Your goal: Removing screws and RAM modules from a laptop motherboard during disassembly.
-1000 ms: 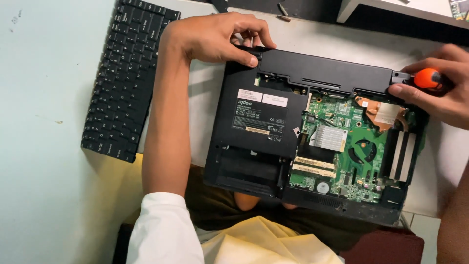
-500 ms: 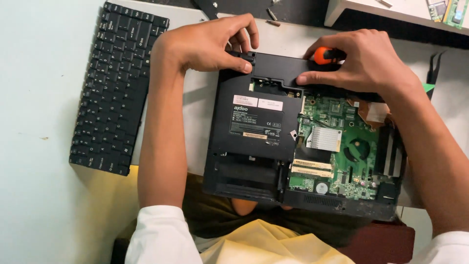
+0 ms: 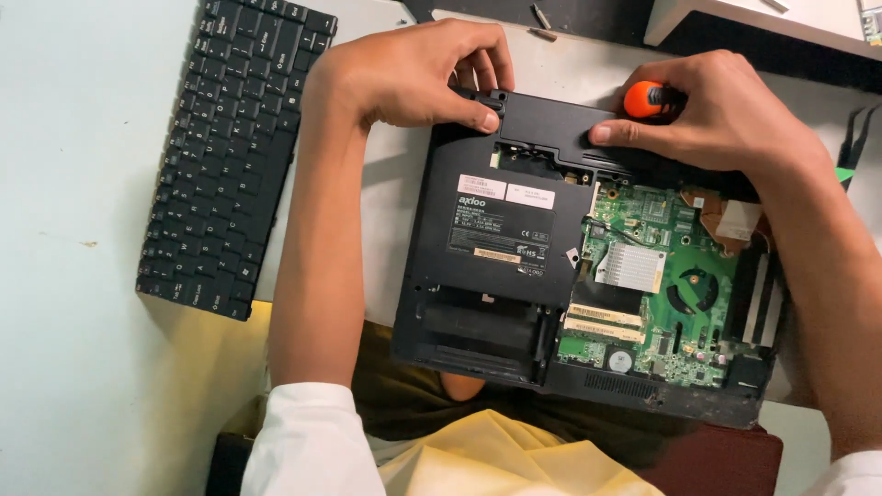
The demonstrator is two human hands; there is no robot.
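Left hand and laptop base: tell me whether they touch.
Touching. The head view shows the left hand with its thumb pressed flat on the far corner of the opened laptop base, fingers curled over its edge.
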